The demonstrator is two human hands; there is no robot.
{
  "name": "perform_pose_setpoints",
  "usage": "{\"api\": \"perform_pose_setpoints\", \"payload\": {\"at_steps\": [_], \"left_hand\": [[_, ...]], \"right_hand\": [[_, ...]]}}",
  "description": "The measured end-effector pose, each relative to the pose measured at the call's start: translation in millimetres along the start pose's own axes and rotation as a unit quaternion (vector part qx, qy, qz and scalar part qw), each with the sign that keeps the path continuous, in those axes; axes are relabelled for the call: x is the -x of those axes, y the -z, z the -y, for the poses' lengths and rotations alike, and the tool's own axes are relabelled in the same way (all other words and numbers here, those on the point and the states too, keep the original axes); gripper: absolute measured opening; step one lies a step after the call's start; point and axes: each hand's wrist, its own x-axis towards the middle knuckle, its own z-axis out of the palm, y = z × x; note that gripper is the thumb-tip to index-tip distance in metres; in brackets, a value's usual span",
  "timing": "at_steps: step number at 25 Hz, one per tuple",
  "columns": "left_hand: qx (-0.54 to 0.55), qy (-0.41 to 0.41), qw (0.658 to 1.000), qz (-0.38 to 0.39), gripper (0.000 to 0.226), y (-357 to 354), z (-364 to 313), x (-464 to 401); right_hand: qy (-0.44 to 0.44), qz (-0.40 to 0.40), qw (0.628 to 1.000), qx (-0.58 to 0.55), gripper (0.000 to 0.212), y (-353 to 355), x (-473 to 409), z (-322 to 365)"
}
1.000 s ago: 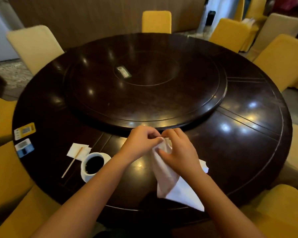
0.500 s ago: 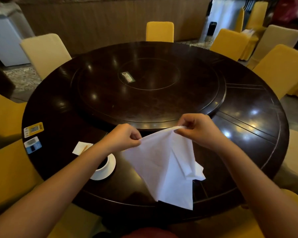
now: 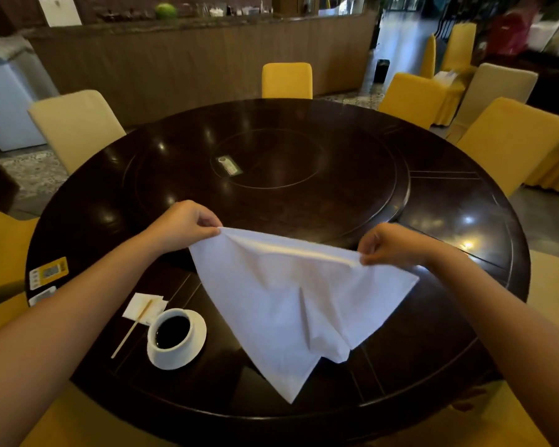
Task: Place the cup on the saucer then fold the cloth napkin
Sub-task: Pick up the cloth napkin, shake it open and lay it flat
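Head view, far left: cup (image 3: 171, 332) of dark liquid sits on its saucer (image 3: 194, 350) beside a wooden stick (image 3: 131, 329). Left hand (image 3: 183, 225) pinches one napkin (image 3: 297, 301) corner, right hand (image 3: 392, 245) pinches the other, white cloth stretched between them, draping onto the dark table (image 3: 449, 227).

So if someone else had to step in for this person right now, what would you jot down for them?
Left hand: pinching one top corner of the white cloth napkin.
Right hand: pinching the opposite top corner.
Napkin: held spread out above the table, lower point hanging near the front edge.
Cup: full of dark liquid, standing on the saucer, front left.
Done: cup on saucer.
Left: fold the napkin.
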Motion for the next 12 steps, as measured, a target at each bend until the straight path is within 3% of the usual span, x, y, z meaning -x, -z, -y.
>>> {"api": "perform_pose_setpoints", "payload": {"at_steps": [3,7,12], "left_hand": [[-0.012,0.007,0.995,-0.099,0.013,24,-21,-30],[-0.014,-0.051,0.966,-0.253,0.015,66,-49,-58],[-0.104,-0.197,0.865,-0.449,0.017,90,-65,-49]], "right_hand": [[-0.023,-0.193,0.98,0.033,0.008,33,-19,1],[0.003,-0.421,0.906,0.049,0.011,81,-31,16],[0.103,-0.6,0.787,0.104,0.01,106,-15,28]]}}
